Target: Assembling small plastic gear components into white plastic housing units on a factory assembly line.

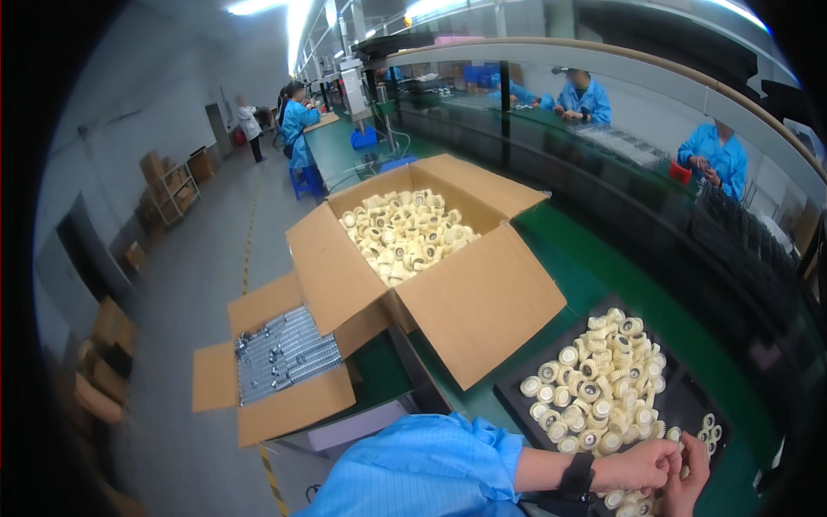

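Cream parts, brown boxes, green bench
Cream ridged spools on black tray; brown carton; green table; blue sleeve.

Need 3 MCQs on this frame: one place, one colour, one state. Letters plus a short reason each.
1. Where does the pile of cream ribbed rings nearest the hands lie?
A. on a black tray
B. on the floor
C. in a blue bin

2. What colour is the sleeve on the left hand's arm?
A. white
B. light blue
C. black

3. How are the flaps of the large cardboard box holding cream rings?
A. taped shut
B. half closed
C. folded open

Answers:
1 A, the pile rests on the dark tray on the green bench.
2 B, light blue sleeve with a black wrist strap.
3 C, all flaps spread outward, contents showing.
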{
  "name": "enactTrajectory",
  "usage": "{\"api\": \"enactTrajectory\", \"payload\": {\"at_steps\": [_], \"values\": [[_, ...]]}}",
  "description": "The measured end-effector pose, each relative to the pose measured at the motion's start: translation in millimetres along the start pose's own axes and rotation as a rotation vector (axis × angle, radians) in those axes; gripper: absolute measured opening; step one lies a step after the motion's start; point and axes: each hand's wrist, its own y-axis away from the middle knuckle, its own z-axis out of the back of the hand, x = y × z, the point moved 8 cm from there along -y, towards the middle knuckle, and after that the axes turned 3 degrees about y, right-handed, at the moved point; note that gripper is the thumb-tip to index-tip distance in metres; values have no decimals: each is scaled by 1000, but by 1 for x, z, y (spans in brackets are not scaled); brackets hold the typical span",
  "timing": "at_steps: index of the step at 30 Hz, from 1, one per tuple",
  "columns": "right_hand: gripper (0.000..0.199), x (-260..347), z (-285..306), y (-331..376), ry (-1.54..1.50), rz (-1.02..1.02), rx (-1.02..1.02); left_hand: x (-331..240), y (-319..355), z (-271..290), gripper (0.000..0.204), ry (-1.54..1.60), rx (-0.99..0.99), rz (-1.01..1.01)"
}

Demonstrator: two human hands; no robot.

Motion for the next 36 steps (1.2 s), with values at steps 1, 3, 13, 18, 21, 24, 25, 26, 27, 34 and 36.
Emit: {"api": "enactTrajectory", "payload": {"at_steps": [1,3,13,18,21,24,25,26,27,34,36], "values": [[30,0,-1,0,-2,-12,7,-1,1,0,14,10,4,-2],[30,-1,-1,-1,-2,-21,13,-2,1,0,14,20,9,-7],[30,-8,-4,2,-31,-22,17,-2,-2,1,8,13,11,-36],[31,-12,-5,5,-15,38,-20,0,-3,-1,9,20,28,-62],[33,-17,-7,5,-64,-20,22,-3,-2,1,14,-37,8,-57],[34,-13,-8,5,-59,120,15,2,-3,-2,18,-58,71,2],[36,-25,-11,7,-61,112,-17,3,-3,-2,18,-21,46,21],[39,-34,-14,9,-63,103,-50,4,-2,-2,19,15,21,41],[39,-37,-16,9,-62,97,-53,2,-1,-2,19,15,26,46],[37,-33,-17,7,-84,9,-77,9,3,-4,18,-57,70,94],[37,-30,-16,7,-64,13,-80,9,3,-6,18,-82,94,104]]}}
